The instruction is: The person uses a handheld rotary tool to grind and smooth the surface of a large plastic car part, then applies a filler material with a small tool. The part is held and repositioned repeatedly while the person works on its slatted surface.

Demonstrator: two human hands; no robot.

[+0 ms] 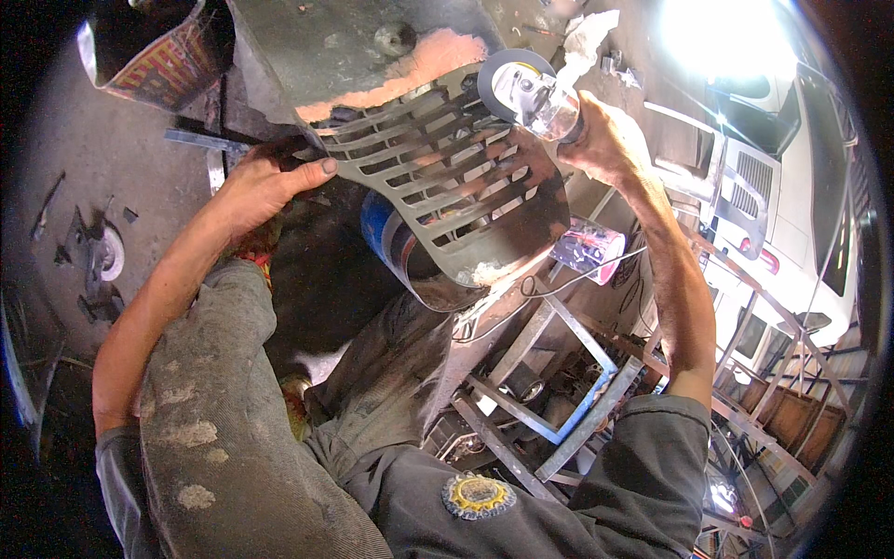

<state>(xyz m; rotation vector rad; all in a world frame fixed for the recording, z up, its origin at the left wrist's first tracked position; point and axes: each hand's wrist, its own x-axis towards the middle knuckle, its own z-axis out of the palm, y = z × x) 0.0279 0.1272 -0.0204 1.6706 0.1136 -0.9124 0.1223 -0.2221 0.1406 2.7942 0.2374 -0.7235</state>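
Observation:
My right hand [605,144] is wrapped round the body of an angle grinder [533,98]. The grinder's metal head and round disc are over the upper right part of a dark slatted panel [447,177], apparently a vehicle grille; I cannot tell whether the disc touches it. My left hand [265,191] grips the panel's left edge, thumb on top and fingers hidden beneath. Parallel slots run across the panel, and a pinkish bare patch [419,74] shows along its upper section. Its lower end is over my legs and a blue bucket [377,228].
A worn flap disc [478,496] lies on my dark clothing. A purple and red can [594,250] and a cable [596,272] are right of the panel. Metal frames [587,401] stand lower right, a white vehicle [792,205] beyond. A patterned container [172,70] stands upper left.

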